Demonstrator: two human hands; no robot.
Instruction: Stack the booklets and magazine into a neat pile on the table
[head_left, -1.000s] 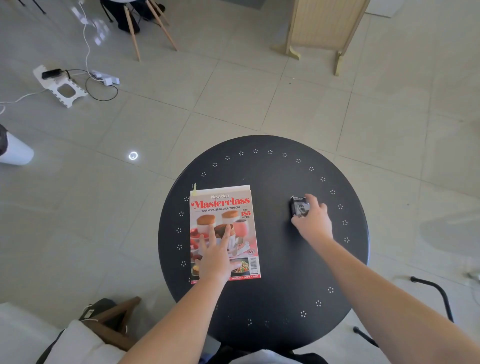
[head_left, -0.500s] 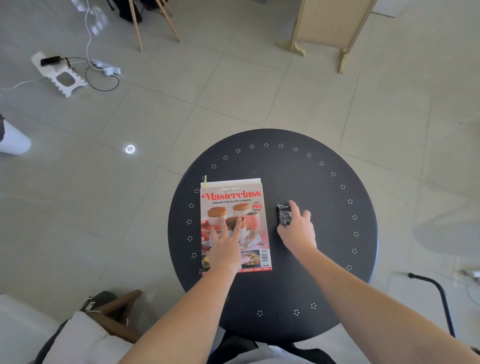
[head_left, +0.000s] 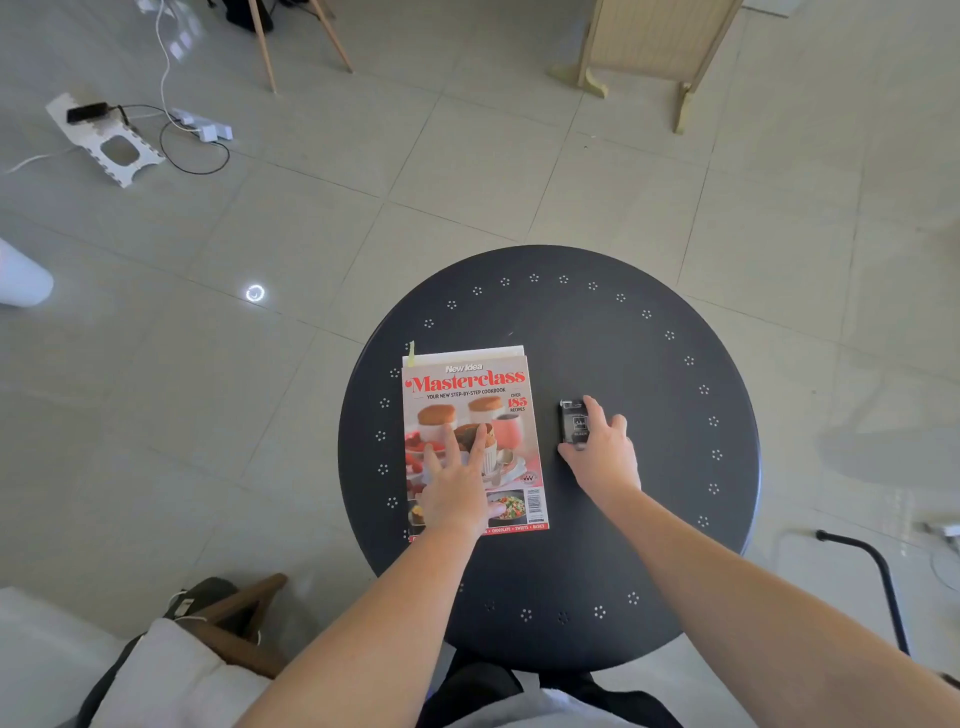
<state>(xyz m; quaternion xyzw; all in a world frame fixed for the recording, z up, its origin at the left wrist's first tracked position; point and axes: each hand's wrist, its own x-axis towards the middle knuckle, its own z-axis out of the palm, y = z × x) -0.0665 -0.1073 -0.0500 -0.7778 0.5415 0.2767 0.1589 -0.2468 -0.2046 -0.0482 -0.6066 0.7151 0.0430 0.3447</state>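
A "Masterclass" cookbook magazine (head_left: 470, 384) lies face up on the left half of the round black table (head_left: 649, 364). Pale booklet edges (head_left: 467, 352) and a green tab stick out from under its far edge. My left hand (head_left: 457, 483) rests flat on the cover, fingers spread. My right hand (head_left: 602, 452) grips a small black box (head_left: 574, 422) that sits on the table just right of the magazine, a narrow gap between them.
A chair with a grey cushion (head_left: 171, 670) stands at the lower left. On the tiled floor lie cables and a white foam block (head_left: 111, 148) at the far left, a wooden screen foot (head_left: 587, 83) at the top, a black metal frame (head_left: 878, 566) at the right.
My right hand has slid the small black box leftward across the table, from the right side to close beside the magazine. My left hand has stayed flat on the cover.
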